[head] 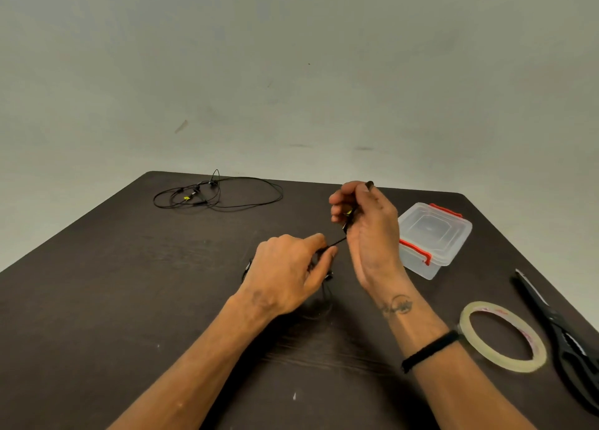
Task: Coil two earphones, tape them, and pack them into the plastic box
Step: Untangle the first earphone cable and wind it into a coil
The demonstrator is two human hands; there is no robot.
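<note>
Head view: the right hand [366, 222] holds one end of a black earphone cable [337, 241] in a curled grip, while the left hand [288, 274] pinches the same cable just beside it, the rest trailing under that hand on the dark worktop [129, 284]. Second earphone [217, 193] lies loose at 11 o'clock; the closed plastic box [434, 238] sits at 2 o'clock, with tape roll [502, 335] and scissors [557, 329] at 4 o'clock.

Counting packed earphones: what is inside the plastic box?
Through the clear closed lid, the plastic box shows no earphone. The right hand hides its left edge.
</note>
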